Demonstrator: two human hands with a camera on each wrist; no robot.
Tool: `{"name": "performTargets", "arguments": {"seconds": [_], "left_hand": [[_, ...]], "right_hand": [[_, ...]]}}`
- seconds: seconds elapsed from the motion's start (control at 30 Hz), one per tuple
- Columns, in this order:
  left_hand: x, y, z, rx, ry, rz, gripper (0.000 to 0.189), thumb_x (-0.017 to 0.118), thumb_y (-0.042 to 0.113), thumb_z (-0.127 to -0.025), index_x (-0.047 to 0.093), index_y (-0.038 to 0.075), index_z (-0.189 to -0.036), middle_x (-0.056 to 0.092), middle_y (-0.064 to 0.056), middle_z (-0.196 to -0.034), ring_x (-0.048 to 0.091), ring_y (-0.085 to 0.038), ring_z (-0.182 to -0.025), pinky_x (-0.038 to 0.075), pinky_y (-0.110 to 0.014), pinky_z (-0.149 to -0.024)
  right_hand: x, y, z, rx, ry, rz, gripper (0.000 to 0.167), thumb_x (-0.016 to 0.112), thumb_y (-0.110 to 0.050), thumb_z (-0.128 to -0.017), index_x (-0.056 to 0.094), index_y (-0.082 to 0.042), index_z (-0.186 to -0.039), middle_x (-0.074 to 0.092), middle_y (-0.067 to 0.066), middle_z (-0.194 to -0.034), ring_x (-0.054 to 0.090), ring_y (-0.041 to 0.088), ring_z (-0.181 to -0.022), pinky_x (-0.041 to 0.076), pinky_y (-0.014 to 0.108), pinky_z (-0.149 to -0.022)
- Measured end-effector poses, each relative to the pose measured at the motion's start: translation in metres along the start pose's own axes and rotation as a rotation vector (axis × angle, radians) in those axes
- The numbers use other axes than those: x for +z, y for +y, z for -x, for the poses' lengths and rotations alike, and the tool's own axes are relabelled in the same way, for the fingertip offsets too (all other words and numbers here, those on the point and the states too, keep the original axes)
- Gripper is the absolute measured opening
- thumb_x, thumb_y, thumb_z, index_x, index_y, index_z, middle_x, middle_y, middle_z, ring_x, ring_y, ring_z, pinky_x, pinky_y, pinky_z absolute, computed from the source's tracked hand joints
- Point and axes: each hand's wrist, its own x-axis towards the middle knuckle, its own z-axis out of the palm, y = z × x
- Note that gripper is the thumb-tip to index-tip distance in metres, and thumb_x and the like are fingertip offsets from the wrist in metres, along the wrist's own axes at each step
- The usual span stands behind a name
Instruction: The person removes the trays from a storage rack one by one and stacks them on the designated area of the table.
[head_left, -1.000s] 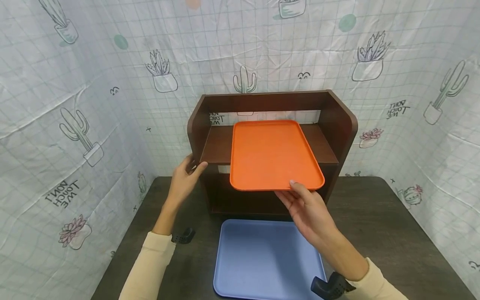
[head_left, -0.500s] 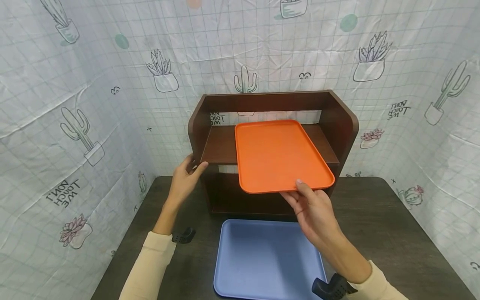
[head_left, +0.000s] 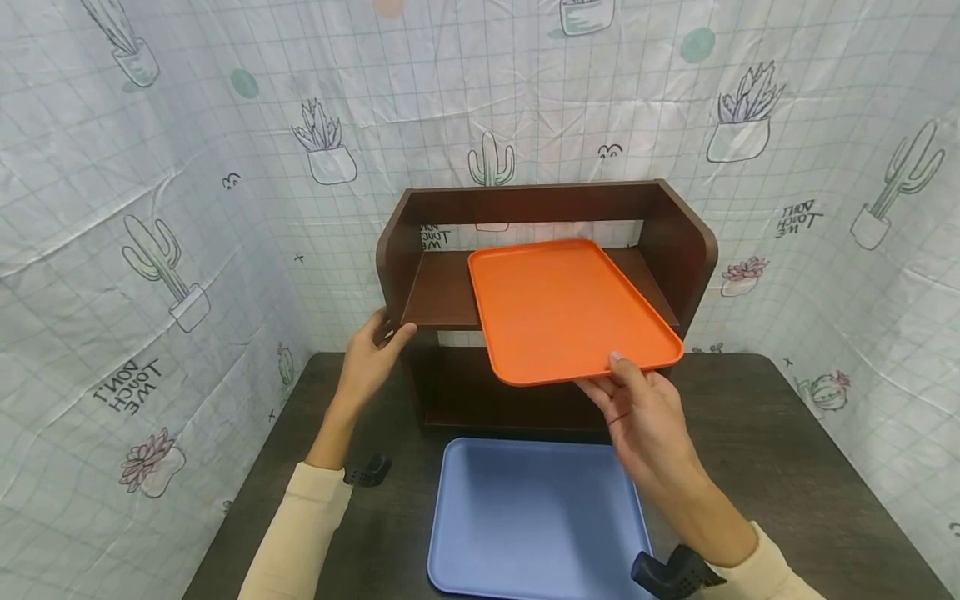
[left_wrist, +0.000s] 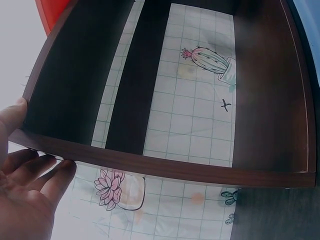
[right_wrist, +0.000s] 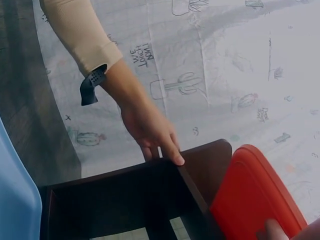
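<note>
Head view: the right hand (head_left: pixel 648 417) pinches the near edge of an orange tray (head_left: pixel 573 312), which reaches away from it toward the shelf (head_left: pixel 442 287), long axis unclear. The left hand (head_left: pixel 367 358), farther from that tray, grips the shelf's left side. Before the shelf, a blue tray (head_left: pixel 536 517) lies on the bench (head_left: pixel 735 433); patterned cloth (head_left: pixel 322 275) hangs behind.
</note>
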Motion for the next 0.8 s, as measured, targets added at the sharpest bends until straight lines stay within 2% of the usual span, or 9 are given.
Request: {"name": "performTargets", "arguments": {"seconds": [0.3, 0.53, 0.67, 0.8], "left_hand": [[0.0, 0.0, 0.0, 0.003, -0.004, -0.006, 0.06, 0.074, 0.033, -0.103, 0.055, 0.007, -0.154, 0.057, -0.018, -0.157, 0.056, -0.035, -0.146, 0.051, -0.046, -0.119], [-0.001, 0.001, 0.001, 0.004, 0.003, 0.004, 0.058, 0.074, 0.03, -0.103, 0.056, 0.006, -0.153, 0.058, -0.02, -0.155, 0.057, -0.036, -0.145, 0.051, -0.049, -0.118], [-0.002, 0.001, 0.0, 0.012, -0.001, -0.005, 0.059, 0.074, 0.03, -0.103, 0.055, 0.006, -0.153, 0.057, -0.019, -0.156, 0.057, -0.037, -0.145, 0.051, -0.05, -0.118], [-0.002, 0.0, 0.0, 0.015, -0.004, -0.017, 0.06, 0.074, 0.033, -0.103, 0.055, 0.007, -0.154, 0.056, -0.018, -0.157, 0.056, -0.036, -0.146, 0.051, -0.051, -0.118]], "right_hand": [[-0.007, -0.012, 0.004, -0.008, -0.029, 0.017, 0.039, 0.05, -0.006, -0.113, 0.038, 0.0, -0.149, 0.074, 0.006, -0.129, 0.077, 0.02, -0.115, 0.062, 0.034, -0.102], [-0.014, -0.027, 0.008, -0.035, -0.044, 0.059, 0.026, 0.046, -0.003, -0.113, 0.056, -0.002, -0.137, 0.078, 0.005, -0.123, 0.08, 0.018, -0.106, 0.066, 0.032, -0.093], [-0.019, -0.036, 0.011, -0.01, -0.042, 0.091, 0.023, 0.046, -0.004, -0.113, 0.063, -0.003, -0.129, 0.08, 0.004, -0.114, 0.08, 0.014, -0.096, 0.067, 0.028, -0.086], [-0.026, -0.045, 0.013, 0.008, -0.035, 0.152, 0.023, 0.046, -0.007, -0.114, 0.068, -0.004, -0.119, 0.079, 0.001, -0.104, 0.076, 0.009, -0.086, 0.064, 0.022, -0.072]]}}
